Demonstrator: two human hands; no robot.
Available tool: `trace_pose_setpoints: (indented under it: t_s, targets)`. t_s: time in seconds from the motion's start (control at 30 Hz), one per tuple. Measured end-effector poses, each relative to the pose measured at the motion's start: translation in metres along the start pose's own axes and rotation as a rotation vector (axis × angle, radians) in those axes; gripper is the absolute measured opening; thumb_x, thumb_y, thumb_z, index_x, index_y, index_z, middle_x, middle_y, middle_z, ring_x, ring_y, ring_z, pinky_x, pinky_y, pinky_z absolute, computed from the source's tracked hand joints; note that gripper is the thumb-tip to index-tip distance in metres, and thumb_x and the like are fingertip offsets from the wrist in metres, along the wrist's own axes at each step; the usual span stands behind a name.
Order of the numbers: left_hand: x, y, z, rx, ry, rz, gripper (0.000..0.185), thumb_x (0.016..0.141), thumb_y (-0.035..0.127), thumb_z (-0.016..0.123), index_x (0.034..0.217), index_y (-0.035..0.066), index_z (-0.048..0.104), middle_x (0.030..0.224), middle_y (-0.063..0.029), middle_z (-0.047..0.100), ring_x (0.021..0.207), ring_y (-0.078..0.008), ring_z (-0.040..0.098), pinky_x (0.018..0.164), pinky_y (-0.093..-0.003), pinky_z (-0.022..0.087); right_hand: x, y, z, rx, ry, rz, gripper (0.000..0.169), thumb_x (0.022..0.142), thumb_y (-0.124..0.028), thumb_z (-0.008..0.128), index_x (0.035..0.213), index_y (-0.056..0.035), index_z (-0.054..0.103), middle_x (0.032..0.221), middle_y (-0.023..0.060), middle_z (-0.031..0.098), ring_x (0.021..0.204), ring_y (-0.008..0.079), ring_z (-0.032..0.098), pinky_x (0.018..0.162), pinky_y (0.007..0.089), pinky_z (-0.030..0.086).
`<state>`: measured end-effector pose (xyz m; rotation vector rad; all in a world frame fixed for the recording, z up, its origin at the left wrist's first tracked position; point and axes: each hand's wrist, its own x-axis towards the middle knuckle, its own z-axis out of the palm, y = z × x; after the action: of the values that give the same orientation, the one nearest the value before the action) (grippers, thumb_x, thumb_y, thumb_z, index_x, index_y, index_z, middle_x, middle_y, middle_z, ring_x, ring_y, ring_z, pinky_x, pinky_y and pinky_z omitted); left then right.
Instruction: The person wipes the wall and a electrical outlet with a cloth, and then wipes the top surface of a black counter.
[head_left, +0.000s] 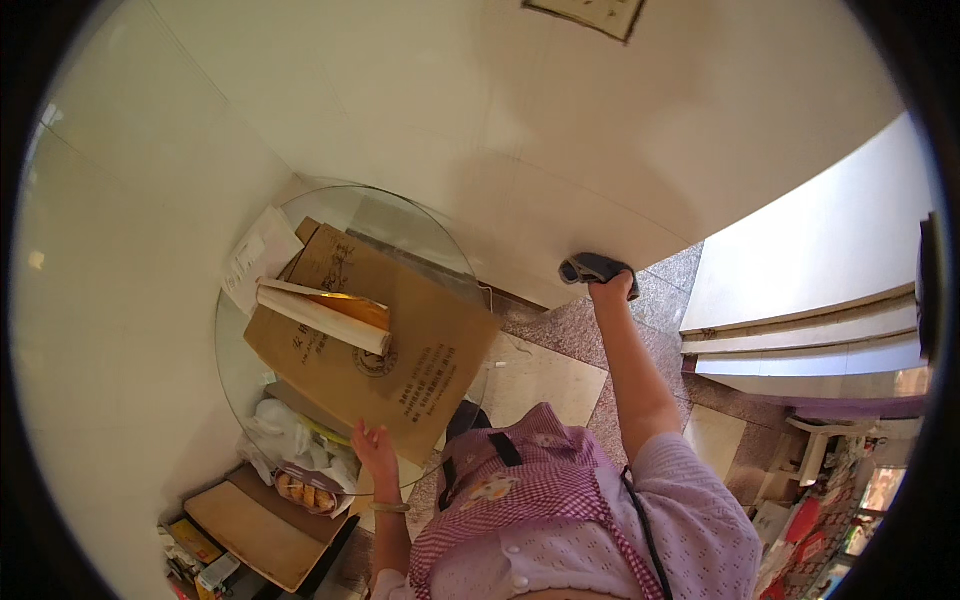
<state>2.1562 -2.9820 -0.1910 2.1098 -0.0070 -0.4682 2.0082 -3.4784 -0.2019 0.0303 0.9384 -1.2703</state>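
Note:
My right hand (616, 286) reaches out against the lower part of the pale wall, closed around a folded dark grey cloth (596, 268). My left hand (373, 450) is at the near edge of a round glass tabletop (229, 360), fingers apart and holding nothing. Beside its fingertips lies a large brown kraft paper envelope (442, 330) bearing printed and handwritten writing; whether they touch it I cannot tell. Across the envelope rests a partly unrolled white paper roll with a gold inner side (322, 319). A white printed paper (262, 255) lies at the tabletop's left.
A white plastic bag (281, 435) and a packet with a food picture (306, 491) are by the table's near left edge. An open cardboard box (255, 532) stands below left. Pale walls (375, 112) enclose the table; a white cable (517, 349) trails over the tiled floor (555, 375).

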Motion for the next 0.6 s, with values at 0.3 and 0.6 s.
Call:
trace_pose_setpoints:
  t_s: [0.3, 0.6]
  targets:
    - [0.017, 0.015, -0.003, 0.047, 0.020, 0.075, 0.054, 0.091, 0.018, 0.058, 0.138, 0.003, 0.034, 0.128, -0.0164, 0.036, 0.109, -0.0288, 0.048, 0.079, -0.0393, 0.047, -0.007, 0.116, 0.070, -0.035, -0.238, 0.508, 0.039, 0.092, -0.028, 0.040, 0.121, -0.0036, 0.050, 0.128, 0.0129, 0.052, 0.109, 0.0340, 0.055, 0.097, 0.0545, 0.042]
    - [0.028, 0.023, -0.006, 0.027, 0.084, 0.070, 0.053, 0.089, 0.014, 0.059, 0.135, 0.002, 0.035, 0.128, -0.0186, 0.036, 0.113, -0.0312, 0.045, 0.087, -0.0415, 0.043, -0.133, 0.071, 0.193, -0.184, -0.475, 0.464, 0.039, 0.090, -0.015, 0.038, 0.126, -0.0005, 0.045, 0.132, 0.0183, 0.046, 0.121, 0.0354, 0.044, 0.102, 0.0575, 0.034]
